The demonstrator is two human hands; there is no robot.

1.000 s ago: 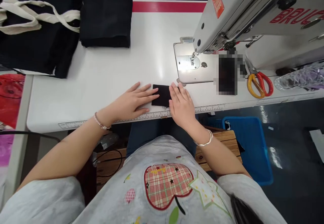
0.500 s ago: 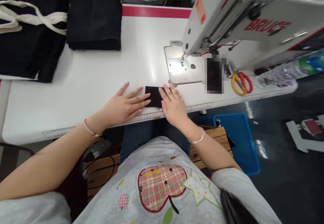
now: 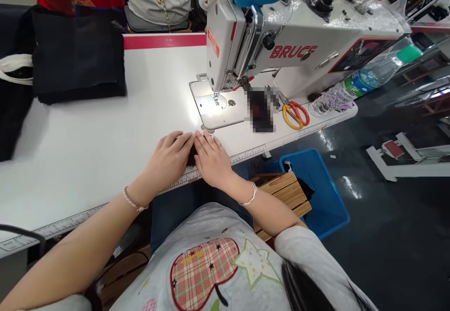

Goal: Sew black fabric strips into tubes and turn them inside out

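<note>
A small piece of black fabric (image 3: 191, 155) lies on the white sewing table near its front edge, mostly covered by my hands. My left hand (image 3: 169, 157) rests over the left part of it, fingers bent a little and pointing right. On the right side, my right hand (image 3: 213, 158) lies flat with its fingers stretched forward. The fingertips of both hands almost meet, and neither hand grips the fabric. Just beyond them is the metal needle plate (image 3: 207, 107) of the sewing machine (image 3: 260, 43).
Stacked black fabric (image 3: 79, 55) sits at the back left, beside a cream strap (image 3: 17, 69). Right of the needle plate are scissors (image 3: 295, 115) with yellow and red handles and a plastic bottle (image 3: 369, 79). A blue basket (image 3: 325, 193) stands on the floor.
My left hand has slid over the black fabric toward my right hand, covering most of it. The camera view has shifted, showing more of the machine.
</note>
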